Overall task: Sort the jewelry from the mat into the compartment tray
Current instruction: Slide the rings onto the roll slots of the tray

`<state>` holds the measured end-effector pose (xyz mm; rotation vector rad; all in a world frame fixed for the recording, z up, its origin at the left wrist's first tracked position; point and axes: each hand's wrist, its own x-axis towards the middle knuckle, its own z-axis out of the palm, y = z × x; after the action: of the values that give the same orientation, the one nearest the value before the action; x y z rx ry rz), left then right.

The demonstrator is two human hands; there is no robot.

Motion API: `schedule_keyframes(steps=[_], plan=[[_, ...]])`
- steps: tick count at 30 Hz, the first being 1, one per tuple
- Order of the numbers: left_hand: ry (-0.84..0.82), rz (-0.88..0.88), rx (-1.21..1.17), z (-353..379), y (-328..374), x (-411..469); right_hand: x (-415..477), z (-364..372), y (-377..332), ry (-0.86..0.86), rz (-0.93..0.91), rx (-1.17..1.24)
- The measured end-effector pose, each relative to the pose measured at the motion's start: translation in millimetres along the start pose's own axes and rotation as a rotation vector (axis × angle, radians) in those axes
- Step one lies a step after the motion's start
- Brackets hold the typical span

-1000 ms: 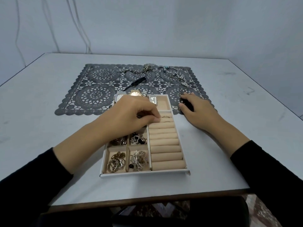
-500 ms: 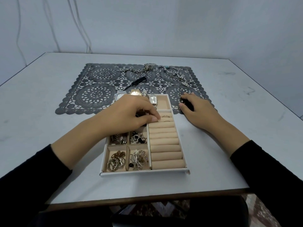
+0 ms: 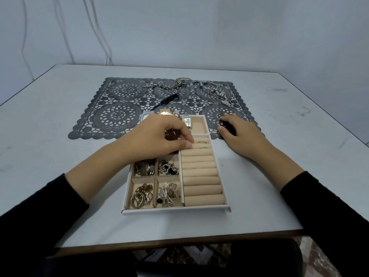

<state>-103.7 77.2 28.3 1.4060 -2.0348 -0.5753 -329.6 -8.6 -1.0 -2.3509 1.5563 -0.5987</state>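
Nearest you, the tray's [image 3: 175, 210] four small compartments already hold heaps of jewelry, but the ring rolls [image 3: 201, 176] are bare except for a ring [image 3: 202, 142] at the far end. There your left hand [image 3: 159, 136] curls its fingertips onto the rolls; I cannot tell whether it pinches anything. Your right hand [image 3: 241, 132] grips a dark round piece [image 3: 226, 125] on the mat's [image 3: 115, 116] near edge, and with loose rings [image 3: 129, 92], chains [image 3: 171, 85] and bead bracelets [image 3: 219, 95] lying beyond, I judge you about halfway.

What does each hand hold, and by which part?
Right hand: fingers round the edge of a dark item, on the mat. Left hand, over the tray: cannot tell.
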Motion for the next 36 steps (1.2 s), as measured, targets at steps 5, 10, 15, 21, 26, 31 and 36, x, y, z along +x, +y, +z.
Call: schedule_keyframes(steps=[5, 10, 15, 21, 26, 31, 36], plan=[[-0.011, -0.017, -0.006, -1.4, -0.6, 0.8, 0.3, 1.0, 1.0, 0.004, -0.011, 0.007], [-0.005, -0.046, -0.055, -1.2, 0.4, 0.4, -0.2, 1.0, 1.4, 0.014, -0.016, 0.01], [0.01, -0.037, -0.062, -0.7, 1.2, -0.4, 1.2, 1.3, 2.8, 0.023, -0.024, 0.029], [0.202, -0.041, -0.099, -17.7, -7.5, 2.9, 15.4, 4.7, 6.7, 0.113, -0.022, 0.097], [0.479, -0.124, 0.048, -43.1, -48.7, 11.8, 47.8, 8.5, 11.7, 0.212, -0.138, -0.037], [0.542, -0.194, 0.234, -60.4, -91.1, 19.0, 81.7, 15.8, 10.1, 0.264, -0.156, -0.122], [0.418, -0.261, 0.434, -69.6, -130.3, 36.9, 111.5, 24.2, 12.3, 0.279, -0.103, -0.194]])
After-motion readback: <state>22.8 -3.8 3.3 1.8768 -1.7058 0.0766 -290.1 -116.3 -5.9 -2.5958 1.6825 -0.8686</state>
